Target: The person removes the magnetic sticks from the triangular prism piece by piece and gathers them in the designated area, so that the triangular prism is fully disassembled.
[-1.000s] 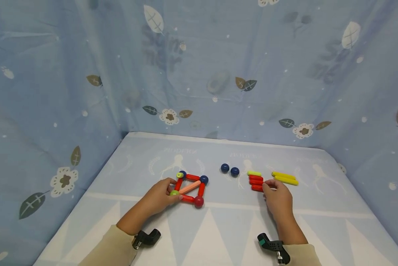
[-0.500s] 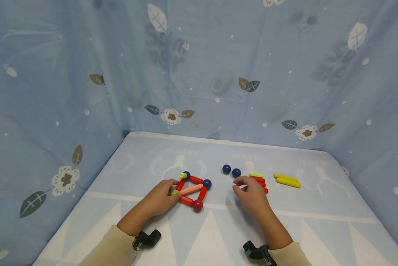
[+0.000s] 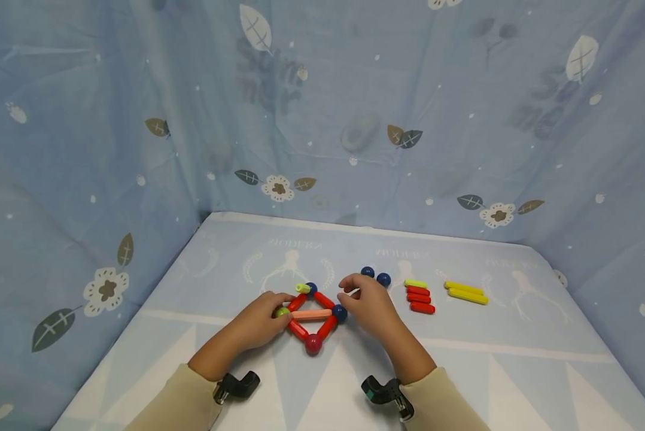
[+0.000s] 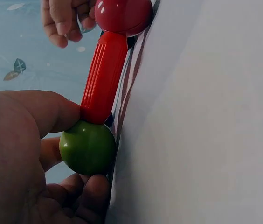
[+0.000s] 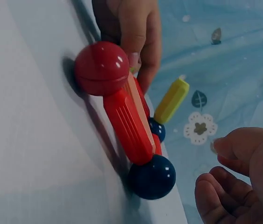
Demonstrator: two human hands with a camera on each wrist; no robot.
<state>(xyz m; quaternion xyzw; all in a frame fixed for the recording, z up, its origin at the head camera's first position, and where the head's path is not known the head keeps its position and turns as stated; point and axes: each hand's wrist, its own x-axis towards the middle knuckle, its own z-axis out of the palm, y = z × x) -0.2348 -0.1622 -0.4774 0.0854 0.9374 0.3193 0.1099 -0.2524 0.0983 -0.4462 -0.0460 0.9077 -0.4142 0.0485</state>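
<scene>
A diamond-shaped frame of red magnetic rods and balls lies on the table. My left hand (image 3: 262,320) pinches the green ball (image 4: 87,148) at its left corner, thumb against the adjoining red rod (image 4: 104,77). The red ball (image 3: 313,343) forms the near corner and a blue ball (image 3: 340,313) the right one. A salmon rod (image 3: 313,315) spans the middle from left to right. At the far corner, a yellow-green rod (image 5: 172,100) sticks up from another blue ball (image 5: 156,130). My right hand (image 3: 371,304) hovers beside the right corner, fingers loosely bent, holding nothing.
Two loose blue balls (image 3: 383,279) lie beyond my right hand. Farther right are several red rods (image 3: 419,298) with a short yellow-green rod (image 3: 415,284), then two long yellow rods (image 3: 466,296). A patterned blue curtain (image 3: 322,108) surrounds the table.
My right hand has left the loose red rods and moved left to the frame. The frame has turned clockwise about the green ball, which my left hand keeps holding.
</scene>
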